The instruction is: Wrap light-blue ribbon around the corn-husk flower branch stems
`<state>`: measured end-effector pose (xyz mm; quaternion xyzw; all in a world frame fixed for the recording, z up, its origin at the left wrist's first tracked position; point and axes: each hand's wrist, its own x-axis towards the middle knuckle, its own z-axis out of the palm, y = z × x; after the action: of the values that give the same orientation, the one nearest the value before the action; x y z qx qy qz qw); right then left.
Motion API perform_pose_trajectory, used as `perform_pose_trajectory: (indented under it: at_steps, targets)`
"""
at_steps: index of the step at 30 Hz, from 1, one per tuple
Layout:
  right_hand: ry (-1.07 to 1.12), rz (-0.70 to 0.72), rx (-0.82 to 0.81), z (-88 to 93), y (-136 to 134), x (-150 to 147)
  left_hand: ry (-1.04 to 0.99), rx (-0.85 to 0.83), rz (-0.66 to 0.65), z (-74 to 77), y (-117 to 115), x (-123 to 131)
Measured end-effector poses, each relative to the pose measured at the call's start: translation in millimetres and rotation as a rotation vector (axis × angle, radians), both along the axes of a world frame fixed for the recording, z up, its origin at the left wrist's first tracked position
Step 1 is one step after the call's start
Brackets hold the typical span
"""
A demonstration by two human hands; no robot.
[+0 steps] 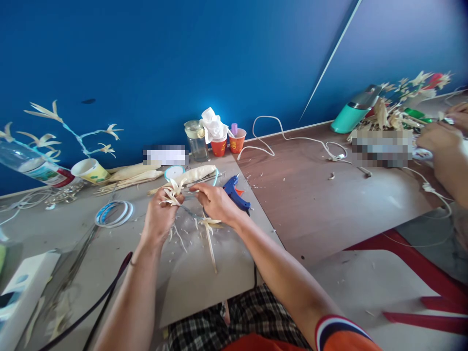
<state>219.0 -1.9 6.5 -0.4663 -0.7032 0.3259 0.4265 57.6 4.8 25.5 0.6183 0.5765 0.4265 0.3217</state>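
Observation:
My left hand (159,215) is closed around a small pale husk flower (173,191), holding it upright over the grey board (190,273). My right hand (215,201) pinches a thin wire stem (193,191) that runs from the flower. Another husk flower with a long stem (209,232) lies on the board just below my right hand. A blue glue gun (236,191) rests right behind that hand.
Rolls of tape (113,213), dried husks (133,172), a bottle with a flower branch (40,168), a yellow cup (89,170), a jar (197,140) and two red cups (229,142) stand behind. A white cable (292,139) crosses the brown table. Another person's hands (444,139) work at right.

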Motion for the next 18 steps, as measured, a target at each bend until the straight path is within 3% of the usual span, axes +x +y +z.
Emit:
perform_pose_trajectory:
  at_steps: [4,10,16,18]
  targets:
    - [-0.007,0.057,-0.001,2.9,-0.7,0.1,0.03,0.005,-0.01,3.5,-0.9,-0.6]
    - [-0.033,0.003,-0.061,6.5,-1.1,0.6,0.03,-0.003,-0.134,2.3,1.0,-0.7]
    - [-0.022,0.042,0.077,3.1,-1.3,1.5,-0.282,-0.111,-0.241,-15.3,11.7,-9.4]
    - [-0.059,0.049,0.158,1.4,-0.4,1.3,-0.36,-0.142,-0.224,-19.8,14.9,-12.7]
